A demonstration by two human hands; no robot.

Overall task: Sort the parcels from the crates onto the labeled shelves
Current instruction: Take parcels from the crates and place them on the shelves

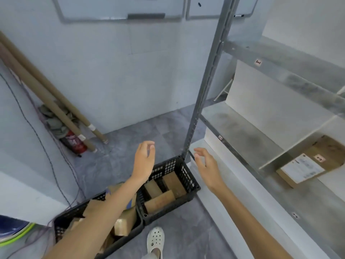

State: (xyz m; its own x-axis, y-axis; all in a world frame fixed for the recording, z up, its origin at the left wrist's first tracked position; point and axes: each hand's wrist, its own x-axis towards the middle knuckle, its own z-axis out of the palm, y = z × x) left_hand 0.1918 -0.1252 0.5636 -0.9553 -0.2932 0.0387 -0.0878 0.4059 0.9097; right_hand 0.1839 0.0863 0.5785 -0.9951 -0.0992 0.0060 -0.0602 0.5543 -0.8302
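1. Head view: the left hand [144, 161] and right hand [206, 166] are both held out empty, fingers spread wide and loosely curled.
2. Below the left fingers sits a black crate [188, 182] holding brown parcels [160, 200]; a second crate [61, 221] lies under the left forearm.
3. Right of the right fingers stand the metal shelves [242, 135], with one labelled box [309, 163] well apart on a lower shelf.
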